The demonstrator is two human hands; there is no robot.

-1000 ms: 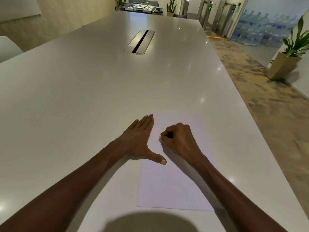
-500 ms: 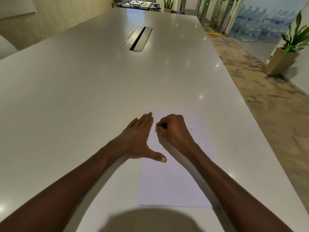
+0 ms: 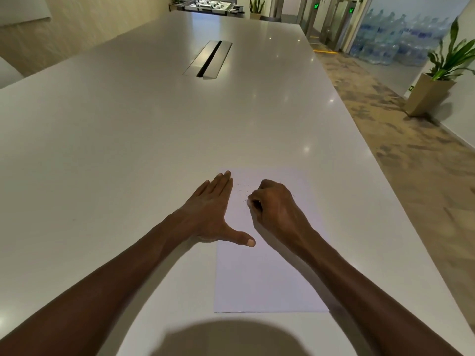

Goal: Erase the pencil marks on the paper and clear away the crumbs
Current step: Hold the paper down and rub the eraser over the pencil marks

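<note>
A white sheet of paper [image 3: 267, 276] lies on the white table [image 3: 128, 150] in front of me. My left hand [image 3: 210, 214] lies flat with straight fingers on the paper's left edge, thumb spread onto the sheet. My right hand [image 3: 275, 209] is curled in a fist on the upper part of the paper, pinching something small that its fingers hide almost wholly; it looks like an eraser. Small dark eraser crumbs [image 3: 244, 188] lie scattered on the paper between the two hands and beside the right fist.
A metal cable hatch [image 3: 208, 59] is set into the table's middle, farther away. The table's right edge runs close to the paper, with carpeted floor beyond. A potted plant [image 3: 437, 80] and stacked water bottles [image 3: 390, 37] stand at the far right.
My right fist has shifted back and forth over the top of the paper, and dark crumbs now show beside it. My left hand has stayed flat in place.
</note>
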